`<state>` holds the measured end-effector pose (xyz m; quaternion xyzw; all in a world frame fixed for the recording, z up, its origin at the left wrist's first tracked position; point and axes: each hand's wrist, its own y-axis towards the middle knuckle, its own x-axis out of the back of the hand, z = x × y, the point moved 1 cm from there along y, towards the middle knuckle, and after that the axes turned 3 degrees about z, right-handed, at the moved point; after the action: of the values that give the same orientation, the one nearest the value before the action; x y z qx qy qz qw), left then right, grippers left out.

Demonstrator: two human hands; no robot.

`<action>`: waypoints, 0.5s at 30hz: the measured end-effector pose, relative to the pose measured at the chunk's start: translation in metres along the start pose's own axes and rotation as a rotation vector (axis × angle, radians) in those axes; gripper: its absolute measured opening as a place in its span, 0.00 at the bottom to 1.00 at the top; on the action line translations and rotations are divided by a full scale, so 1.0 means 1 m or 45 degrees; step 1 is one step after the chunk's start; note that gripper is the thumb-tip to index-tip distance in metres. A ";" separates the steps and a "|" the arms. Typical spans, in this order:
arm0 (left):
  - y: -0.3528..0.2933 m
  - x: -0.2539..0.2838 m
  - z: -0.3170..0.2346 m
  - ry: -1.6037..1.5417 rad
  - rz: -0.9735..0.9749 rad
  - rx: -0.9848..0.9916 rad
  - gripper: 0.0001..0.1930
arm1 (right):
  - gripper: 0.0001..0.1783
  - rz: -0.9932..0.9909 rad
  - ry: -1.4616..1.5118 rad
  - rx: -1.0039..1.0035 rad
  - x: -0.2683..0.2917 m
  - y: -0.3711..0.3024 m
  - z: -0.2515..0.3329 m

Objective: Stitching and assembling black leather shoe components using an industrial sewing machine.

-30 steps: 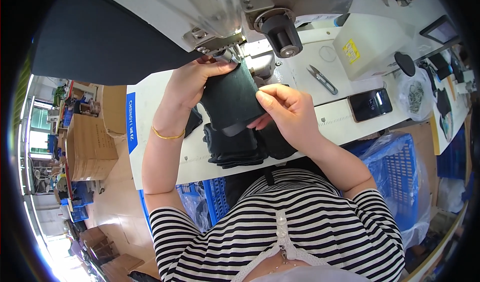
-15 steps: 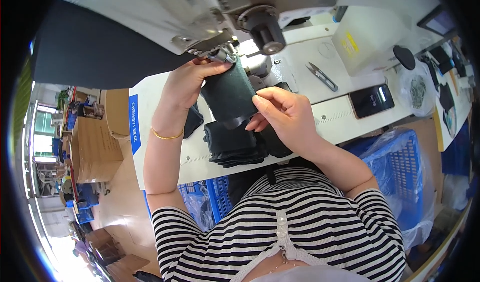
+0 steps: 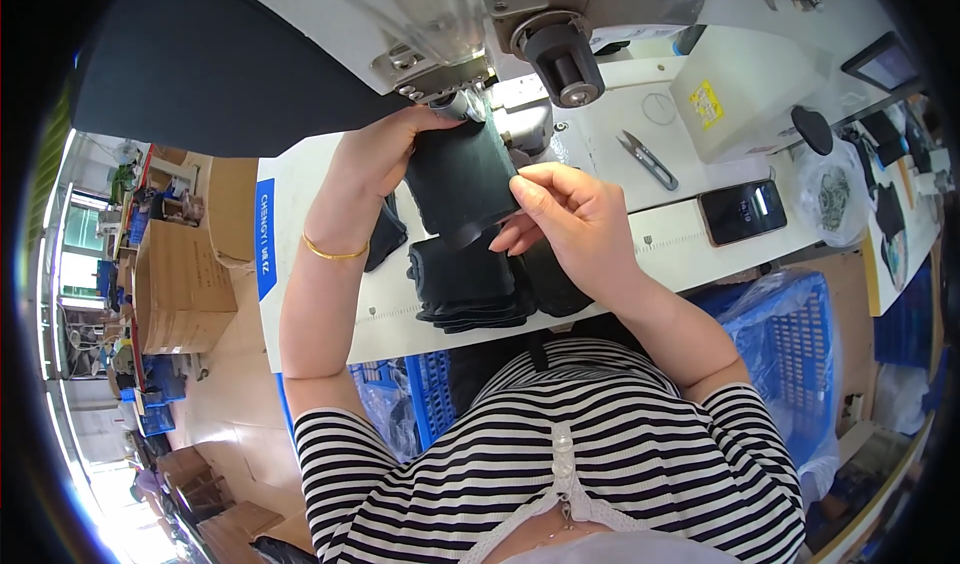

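Observation:
A dark, roughly square piece of fabric (image 3: 462, 182) lies with its far edge at the presser foot (image 3: 474, 104) of a sewing machine (image 3: 440, 76). My left hand (image 3: 383, 147) is closed on its far left corner, fingertips close beside the foot and partly hidden under the machine head. At the fabric's right edge, my right hand (image 3: 578, 222) pinches it between thumb and forefinger, the other fingers curled below. Just nearer to me, a stack of folded dark fabric pieces (image 3: 465, 282) rests on the white table (image 3: 330, 294), partly covered by the held piece.
Thread snips (image 3: 648, 160) and a phone (image 3: 742, 212) lie on the right. Behind them stands a whitish container (image 3: 735, 94), with a clear plastic bag (image 3: 832, 196) beside it. Blue crates (image 3: 800, 354) sit below the table edge. A large dark panel (image 3: 220, 74) hangs at upper left.
Both hands and the fabric have shifted slightly away from me, and the fabric looks flatter. The view has moved a little, so the machine head appears farther right. Both grips are kept.

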<state>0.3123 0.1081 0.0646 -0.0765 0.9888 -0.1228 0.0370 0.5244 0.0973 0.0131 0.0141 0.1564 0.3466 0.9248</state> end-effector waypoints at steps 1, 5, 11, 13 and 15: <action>0.003 0.004 0.002 0.003 0.000 0.001 0.13 | 0.14 0.002 0.010 0.006 0.000 0.001 0.000; 0.016 0.017 0.011 -0.080 0.017 -0.219 0.15 | 0.14 0.005 0.024 0.020 -0.001 0.007 0.002; 0.015 0.013 0.008 -0.067 -0.113 -0.296 0.12 | 0.14 0.006 0.053 0.002 0.001 0.015 0.003; 0.013 0.013 0.007 -0.062 -0.146 -0.336 0.11 | 0.14 0.004 0.063 0.008 0.000 0.018 0.002; 0.015 0.020 0.008 -0.161 0.089 -0.507 0.09 | 0.14 0.000 0.071 0.014 0.000 0.020 0.001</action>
<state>0.2916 0.1175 0.0518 -0.0557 0.9913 0.0815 0.0875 0.5116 0.1128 0.0173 0.0095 0.1839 0.3460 0.9200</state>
